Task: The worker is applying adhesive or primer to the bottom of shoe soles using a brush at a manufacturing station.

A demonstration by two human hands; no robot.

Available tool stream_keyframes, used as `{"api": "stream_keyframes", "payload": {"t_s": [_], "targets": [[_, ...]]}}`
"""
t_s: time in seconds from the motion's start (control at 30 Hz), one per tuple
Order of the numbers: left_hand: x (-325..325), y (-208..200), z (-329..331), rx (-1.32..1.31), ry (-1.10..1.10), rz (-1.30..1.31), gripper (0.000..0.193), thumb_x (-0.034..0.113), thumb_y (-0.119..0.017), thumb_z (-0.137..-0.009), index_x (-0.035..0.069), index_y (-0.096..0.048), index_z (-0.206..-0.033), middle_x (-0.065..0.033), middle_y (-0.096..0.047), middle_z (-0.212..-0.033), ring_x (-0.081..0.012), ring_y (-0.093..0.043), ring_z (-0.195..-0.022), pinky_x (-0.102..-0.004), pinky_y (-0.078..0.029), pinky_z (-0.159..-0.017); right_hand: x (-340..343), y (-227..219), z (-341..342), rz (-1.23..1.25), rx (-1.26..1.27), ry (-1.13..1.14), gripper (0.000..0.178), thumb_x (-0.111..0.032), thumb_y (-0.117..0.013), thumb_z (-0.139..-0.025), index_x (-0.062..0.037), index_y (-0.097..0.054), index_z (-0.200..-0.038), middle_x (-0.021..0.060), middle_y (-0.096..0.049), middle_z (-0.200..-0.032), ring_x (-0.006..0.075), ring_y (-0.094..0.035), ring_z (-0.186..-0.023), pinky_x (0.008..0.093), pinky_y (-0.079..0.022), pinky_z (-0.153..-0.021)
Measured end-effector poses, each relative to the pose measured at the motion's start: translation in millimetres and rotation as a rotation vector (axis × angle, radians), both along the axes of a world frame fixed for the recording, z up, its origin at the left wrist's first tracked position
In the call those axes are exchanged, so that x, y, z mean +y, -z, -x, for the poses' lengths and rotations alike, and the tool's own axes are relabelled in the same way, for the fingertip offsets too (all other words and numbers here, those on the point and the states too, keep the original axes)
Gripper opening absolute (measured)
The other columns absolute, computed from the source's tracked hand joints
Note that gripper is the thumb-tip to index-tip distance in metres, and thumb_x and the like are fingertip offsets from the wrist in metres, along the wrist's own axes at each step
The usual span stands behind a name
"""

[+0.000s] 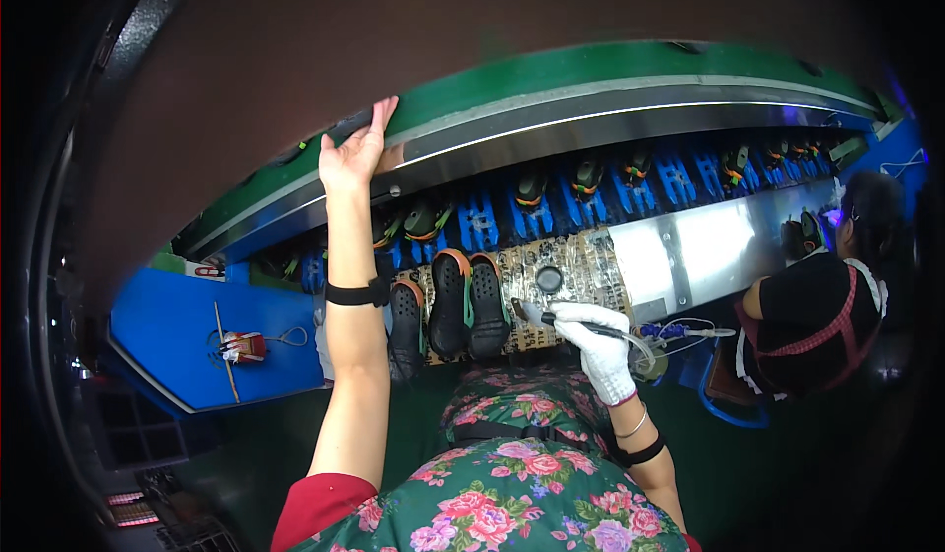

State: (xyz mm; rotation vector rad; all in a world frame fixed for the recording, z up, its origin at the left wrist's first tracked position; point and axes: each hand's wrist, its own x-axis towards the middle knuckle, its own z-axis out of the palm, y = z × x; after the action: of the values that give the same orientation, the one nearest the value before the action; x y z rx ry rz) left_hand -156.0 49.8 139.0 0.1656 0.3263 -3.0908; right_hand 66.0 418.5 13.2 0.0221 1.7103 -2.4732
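R hand (pixel 596 345), white-gloved, right of frame ctr: fingers wrapped snugly round the dark handle of a brush-like tool (pixel 581 324), w/ little gap left inside the grip. Tool lies across the fingers, its head out past them on the frame's left side, rear end emerging toward frame right. Long axis near-horizontal, sloping slightly down to the right; head points left & a bit up, just beside the rightmost of three black clogs (pixel 451 306) left of ctr. Contact w/ the clog: can't tell from here. Clogs stand side by side, long axes roughly up-down in frame; orange & green trim. A round black pot (pixel 548 279) sits just above the tool. Clear tube (pixel 645 355) curves close by the handle's rear; whether joined, can't tell. L hand (pixel 352 163), bare, upper left: fingers stretched, thumb apart, next to a dark item (pixel 351 122) on the green belt (pixel 472 92); hold on it, if any, can't tell.
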Motion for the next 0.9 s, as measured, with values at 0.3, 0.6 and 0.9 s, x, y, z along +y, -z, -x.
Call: {"api": "stream_keyframes", "payload": {"t_s": [0.3,0.6,0.9], "targets": [[-12,-9,-12,-0.108,0.000,-0.033,0.084,0.052,-0.030,-0.108,-0.015,-0.009,-0.155,-0.0320,-0.027,-0.161,-0.0450,-0.029,-0.150,-0.0539,-0.032,-0.123,4,16,-5,-0.053,-0.055,-0.047,0.019,0.003,-0.076,-0.084,0.0029,-0.078,-0.103,0.0105,-0.078,-0.100,0.0143,-0.072,-0.089,0.0276,-0.058,-0.083],[115,-44,41,0.024,0.239,1.148,0.077,0.021,-0.064,-0.099,-0.001,-0.022,-0.159,-0.0300,-0.031,-0.158,-0.0426,-0.046,-0.139,-0.0521,-0.042,-0.114,23,25,-6,0.083,-0.096,0.062,0.018,0.004,-0.076,-0.083,0.0029,-0.078,-0.101,0.0108,-0.078,-0.101,0.0144,-0.072,-0.090,0.0278,-0.058,-0.083],[104,-21,156,0.212,-0.422,2.864,0.037,0.013,-0.075,-0.087,0.010,-0.074,-0.123,-0.0185,-0.066,-0.134,-0.0322,-0.062,-0.127,-0.0367,-0.046,-0.109,31,29,-13,0.098,-0.075,0.118,0.017,0.001,-0.076,-0.085,0.0015,-0.079,-0.101,0.0097,-0.078,-0.100,0.0129,-0.072,-0.089,0.0266,-0.058,-0.081]]}}
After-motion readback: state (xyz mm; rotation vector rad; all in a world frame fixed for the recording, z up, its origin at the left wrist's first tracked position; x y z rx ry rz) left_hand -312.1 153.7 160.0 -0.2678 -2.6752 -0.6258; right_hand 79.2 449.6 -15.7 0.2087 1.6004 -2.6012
